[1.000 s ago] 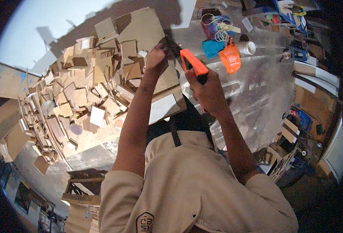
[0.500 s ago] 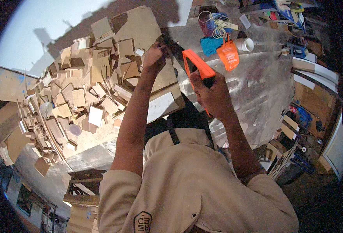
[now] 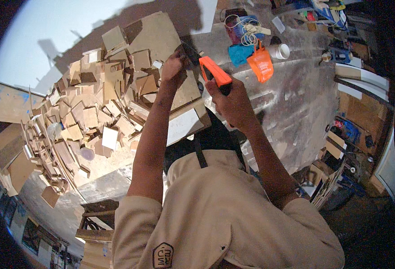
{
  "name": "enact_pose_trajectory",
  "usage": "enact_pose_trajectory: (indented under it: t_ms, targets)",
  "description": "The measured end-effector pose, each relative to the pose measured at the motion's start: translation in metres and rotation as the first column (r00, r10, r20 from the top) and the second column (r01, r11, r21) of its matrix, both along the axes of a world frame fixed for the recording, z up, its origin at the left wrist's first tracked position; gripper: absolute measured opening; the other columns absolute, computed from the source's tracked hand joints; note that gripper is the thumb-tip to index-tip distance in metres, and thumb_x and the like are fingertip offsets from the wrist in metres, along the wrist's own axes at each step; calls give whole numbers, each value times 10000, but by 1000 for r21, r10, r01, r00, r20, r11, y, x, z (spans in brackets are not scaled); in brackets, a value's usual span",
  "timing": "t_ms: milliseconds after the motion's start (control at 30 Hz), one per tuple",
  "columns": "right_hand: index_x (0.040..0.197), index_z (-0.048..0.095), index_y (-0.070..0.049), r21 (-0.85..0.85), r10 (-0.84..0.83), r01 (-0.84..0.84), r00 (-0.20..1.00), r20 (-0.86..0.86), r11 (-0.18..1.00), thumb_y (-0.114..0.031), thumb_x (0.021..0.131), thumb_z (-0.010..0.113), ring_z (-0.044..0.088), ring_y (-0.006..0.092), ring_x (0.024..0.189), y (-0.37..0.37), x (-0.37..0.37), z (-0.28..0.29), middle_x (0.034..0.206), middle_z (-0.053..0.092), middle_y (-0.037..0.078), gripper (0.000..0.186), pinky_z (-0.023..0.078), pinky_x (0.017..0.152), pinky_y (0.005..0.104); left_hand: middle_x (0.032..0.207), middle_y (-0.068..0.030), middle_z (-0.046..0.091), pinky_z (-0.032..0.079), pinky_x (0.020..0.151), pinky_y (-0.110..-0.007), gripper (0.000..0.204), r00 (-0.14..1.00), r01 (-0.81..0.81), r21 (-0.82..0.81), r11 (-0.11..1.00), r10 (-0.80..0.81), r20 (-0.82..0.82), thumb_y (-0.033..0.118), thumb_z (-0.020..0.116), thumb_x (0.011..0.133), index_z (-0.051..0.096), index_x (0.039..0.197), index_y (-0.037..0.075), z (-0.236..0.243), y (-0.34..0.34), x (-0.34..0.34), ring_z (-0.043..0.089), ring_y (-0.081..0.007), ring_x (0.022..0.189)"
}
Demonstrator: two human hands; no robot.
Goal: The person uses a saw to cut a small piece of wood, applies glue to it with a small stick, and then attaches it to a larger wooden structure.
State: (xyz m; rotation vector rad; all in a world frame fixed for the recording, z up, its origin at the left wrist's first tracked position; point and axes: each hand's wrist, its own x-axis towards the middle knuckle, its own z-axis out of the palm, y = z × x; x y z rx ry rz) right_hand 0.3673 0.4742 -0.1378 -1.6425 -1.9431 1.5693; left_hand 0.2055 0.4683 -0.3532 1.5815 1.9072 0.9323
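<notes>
Right hand [image 3: 233, 105] clasps a saw [image 3: 218, 75] by its orange handle, the dark blade near the right edge of a large board [image 3: 155, 38]. Left hand [image 3: 173, 71] curls beside the blade, though whether it grasps anything I cannot tell. Leftward spreads a heap of wood pieces [image 3: 90, 117]; farther off, an orange bag [image 3: 260, 63] lies near a white bucket [image 3: 280, 51].

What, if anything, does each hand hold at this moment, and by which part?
The right hand holds a saw by its orange-and-black handle. Whether the left hand grips anything cannot be told.
</notes>
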Motion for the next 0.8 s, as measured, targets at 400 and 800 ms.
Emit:
enact_pose_trajectory:
  t_ms: [400,800]
  targets:
    - [909,604,16,-30,-7,6,1000,-9,1000,-272,909,651,541,174,618,6,-3,-2,668,587,93,292,455,609,368,1010,-168,630,535,788,-445,222,997,50,8,999,-50,-64,16,616,757,665,964,81,-25,-4,-2,622,-367,942]
    - [952,596,13,-62,-41,41,999,11,997,-237,897,663,558,174,628,1,-5,-9,675,595,97,265,456,605,358,1033,-157,616,544,774,-452,330,992,78,-147,986,-91,-83,4,633,715,668,1020,124,-11,-1,-3,620,-367,952]
